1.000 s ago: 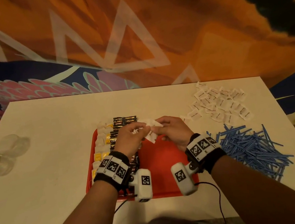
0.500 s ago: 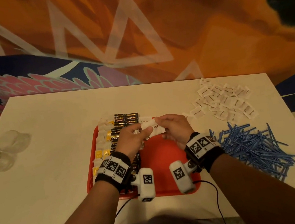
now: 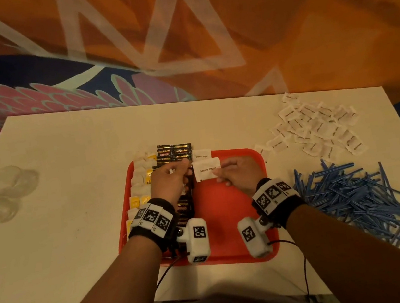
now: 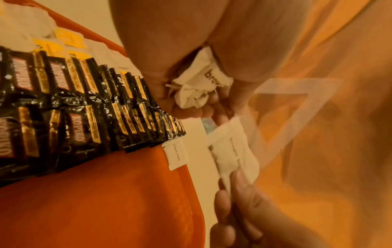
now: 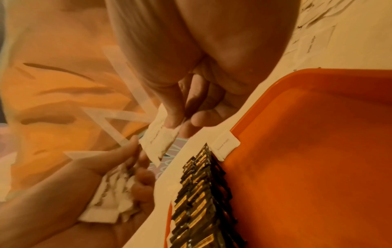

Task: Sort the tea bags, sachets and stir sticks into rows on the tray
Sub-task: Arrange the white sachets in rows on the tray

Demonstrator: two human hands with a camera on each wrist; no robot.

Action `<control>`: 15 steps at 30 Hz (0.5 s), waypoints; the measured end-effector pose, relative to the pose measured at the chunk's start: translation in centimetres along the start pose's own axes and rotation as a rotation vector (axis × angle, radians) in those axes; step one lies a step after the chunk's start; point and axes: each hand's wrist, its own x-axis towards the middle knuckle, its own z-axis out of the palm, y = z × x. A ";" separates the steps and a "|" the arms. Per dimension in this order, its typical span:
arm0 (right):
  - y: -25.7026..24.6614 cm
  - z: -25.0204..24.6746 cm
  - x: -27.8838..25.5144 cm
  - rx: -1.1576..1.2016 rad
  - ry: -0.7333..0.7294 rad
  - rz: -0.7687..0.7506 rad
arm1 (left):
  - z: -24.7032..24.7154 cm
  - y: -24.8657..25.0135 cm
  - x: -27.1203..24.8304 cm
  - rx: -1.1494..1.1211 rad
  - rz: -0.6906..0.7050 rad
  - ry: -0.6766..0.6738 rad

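Lowered toward the red tray [image 3: 247,255] since a second ago: brown sugar sachet [image 3: 207,172] pinched in right hand [image 3: 238,174], just short of the first placed sachet [image 3: 202,154] at 12 o'clock. Left hand [image 3: 172,181] curled round a wad of spare sachets [image 4: 197,87]. Third row begun; next, set down below the first, beside the Kopiko sachets [image 3: 174,151]. Bare tray toward 3 and 6 o'clock.

white table [image 3: 71,195], orange patterned carpet [image 3: 305,33]

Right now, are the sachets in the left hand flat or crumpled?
Crumpled: the brown sugar sachets sit bunched inside the left hand's curled fingers.
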 end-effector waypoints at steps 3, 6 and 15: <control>1.0 -0.6 2.5 -0.022 0.082 0.035 | -0.9 -0.4 0.7 -0.010 -0.047 0.027; 1.9 -1.4 5.1 -0.137 0.119 0.074 | -2.1 -1.1 1.0 -0.003 -0.068 0.023; 3.1 -1.1 8.7 -0.111 -0.015 0.113 | -5.6 -2.6 1.0 0.013 -0.117 0.068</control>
